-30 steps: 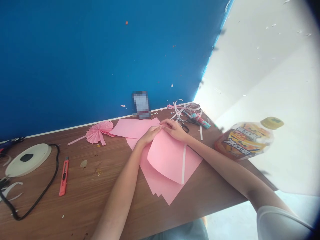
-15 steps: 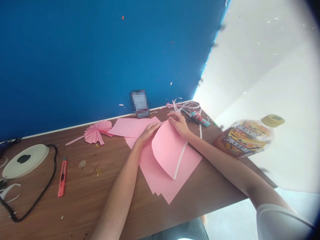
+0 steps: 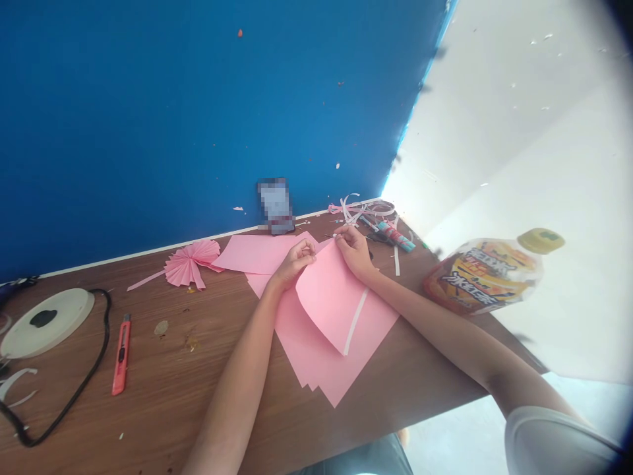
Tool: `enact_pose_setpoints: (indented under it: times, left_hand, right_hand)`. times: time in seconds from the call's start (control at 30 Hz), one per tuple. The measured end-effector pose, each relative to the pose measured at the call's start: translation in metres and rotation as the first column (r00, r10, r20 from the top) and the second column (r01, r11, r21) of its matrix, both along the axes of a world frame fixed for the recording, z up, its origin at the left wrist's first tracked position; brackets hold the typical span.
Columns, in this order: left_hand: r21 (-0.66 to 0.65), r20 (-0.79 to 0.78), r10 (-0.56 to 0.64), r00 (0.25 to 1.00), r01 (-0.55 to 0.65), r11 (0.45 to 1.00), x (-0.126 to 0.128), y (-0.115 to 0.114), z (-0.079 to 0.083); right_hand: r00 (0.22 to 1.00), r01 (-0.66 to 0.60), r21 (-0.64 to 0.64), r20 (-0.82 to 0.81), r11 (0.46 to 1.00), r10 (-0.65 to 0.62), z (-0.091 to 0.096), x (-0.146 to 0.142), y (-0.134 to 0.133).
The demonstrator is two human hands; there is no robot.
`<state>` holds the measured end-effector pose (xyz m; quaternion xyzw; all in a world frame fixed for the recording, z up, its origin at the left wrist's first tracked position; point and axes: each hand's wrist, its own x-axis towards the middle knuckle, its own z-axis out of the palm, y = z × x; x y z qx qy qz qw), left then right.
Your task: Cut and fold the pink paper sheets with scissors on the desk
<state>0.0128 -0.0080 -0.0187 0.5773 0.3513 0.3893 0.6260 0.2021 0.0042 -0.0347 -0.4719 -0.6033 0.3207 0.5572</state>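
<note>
A pink sheet of paper [image 3: 330, 290] with a white strip along its right edge is lifted and curved above other pink sheets [image 3: 316, 363] fanned on the table. My left hand [image 3: 295, 262] pinches its upper left edge with thumb and fingers. At the upper right corner, my right hand [image 3: 353, 251] is closed on the same sheet. Another pink sheet [image 3: 254, 253] lies behind my left hand. Farther left rests a pleated pink paper fan [image 3: 192, 264] with a strip trailing from it.
A red box cutter [image 3: 121, 356], a round white disc [image 3: 54, 326] and a black cord [image 3: 89, 389] lie on the left. A phone [image 3: 277, 204] leans on the blue wall. Paper strips [image 3: 368, 210] and a glue stick [image 3: 395, 236] lie back right; a large drink bottle [image 3: 487, 274] stands right.
My left hand has risen slightly, its fingers now curled into a pinch at the sheet's edge. My right hand has shifted a little to the right.
</note>
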Motion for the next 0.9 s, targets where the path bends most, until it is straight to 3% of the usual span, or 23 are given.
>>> enact_pose_setpoints:
  times: [0.37,0.7,0.9]
  left_hand:
    - [-0.004,0.044,-0.022,0.999,0.023,1.000,0.0014,-0.0018,0.0003]
    - [0.022,0.008,-0.019,1.000,0.019,1.000,0.0034,-0.0018,0.0023]
    - [-0.029,-0.024,-0.057,0.998,0.057,0.998,0.0025,-0.0005,-0.0004]
  right_hand:
    - [1.000,0.001,0.005,0.032,1.000,-0.001,-0.0014,0.0014,-0.0002]
    - [1.000,-0.012,0.005,0.028,1.000,0.012,-0.0007,0.0006,-0.0006]
    - [0.999,-0.004,0.010,0.038,1.000,0.004,-0.0015,0.0011,-0.0009]
